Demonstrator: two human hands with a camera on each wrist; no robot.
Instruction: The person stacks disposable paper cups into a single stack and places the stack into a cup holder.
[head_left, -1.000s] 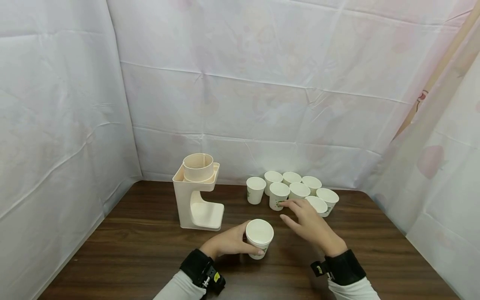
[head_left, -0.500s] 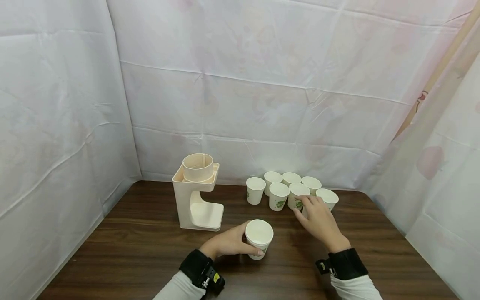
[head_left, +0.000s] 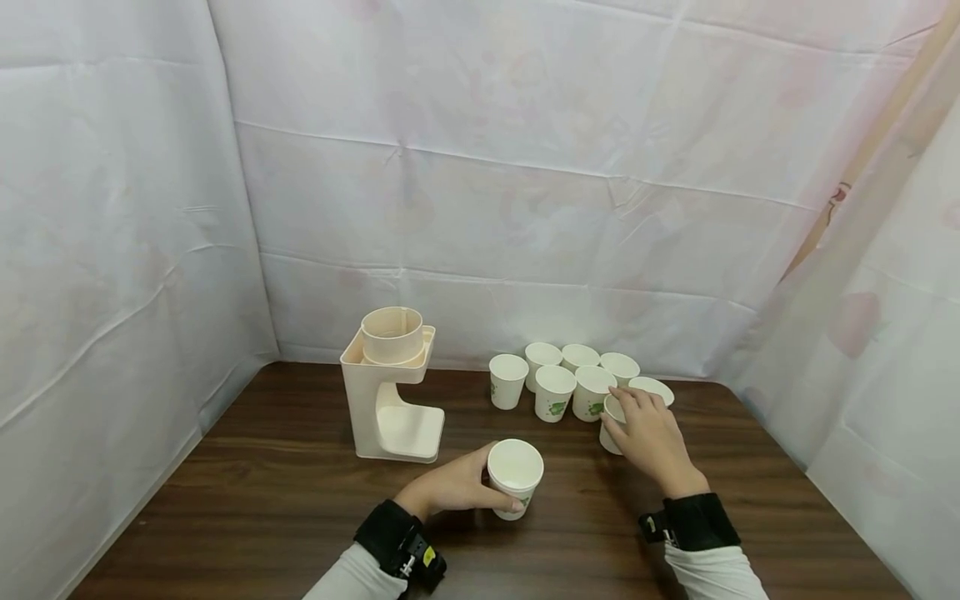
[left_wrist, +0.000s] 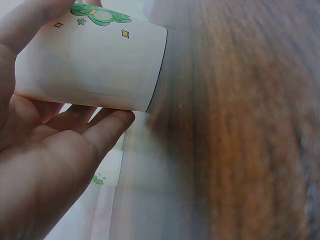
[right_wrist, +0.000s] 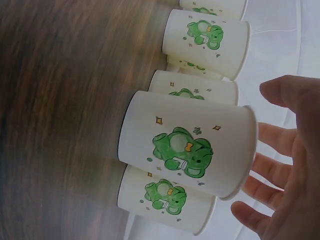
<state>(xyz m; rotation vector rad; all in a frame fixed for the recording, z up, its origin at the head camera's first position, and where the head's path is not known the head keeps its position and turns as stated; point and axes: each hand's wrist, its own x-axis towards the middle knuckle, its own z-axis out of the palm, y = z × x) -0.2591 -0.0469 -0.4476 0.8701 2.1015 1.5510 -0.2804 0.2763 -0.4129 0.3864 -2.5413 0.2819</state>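
Note:
My left hand [head_left: 457, 483] grips a white paper cup [head_left: 516, 467] near the table's front middle, thumb on the near side and fingers around the far side. A second rim line shows just below its top rim. In the left wrist view a green printed figure marks this cup [left_wrist: 95, 60]. My right hand [head_left: 651, 433] is over the front right paper cup [head_left: 611, 440] of a group. In the right wrist view the fingers spread behind the rim of that upright cup [right_wrist: 185, 145], printed with a green bear, and the thumb stands apart from it.
Several more white paper cups [head_left: 555, 392] stand upright in a cluster at the back right, one [head_left: 507, 383] at its left end. A cream plastic stand [head_left: 367, 408] with a round holder [head_left: 392, 335] on top is left of them. White cloth [head_left: 450, 208] hangs behind the dark wooden table [head_left: 247, 500].
My right hand has moved right along the front of the cup group, from the middle cups to the front right one. The left hand keeps its grip on its cup in place.

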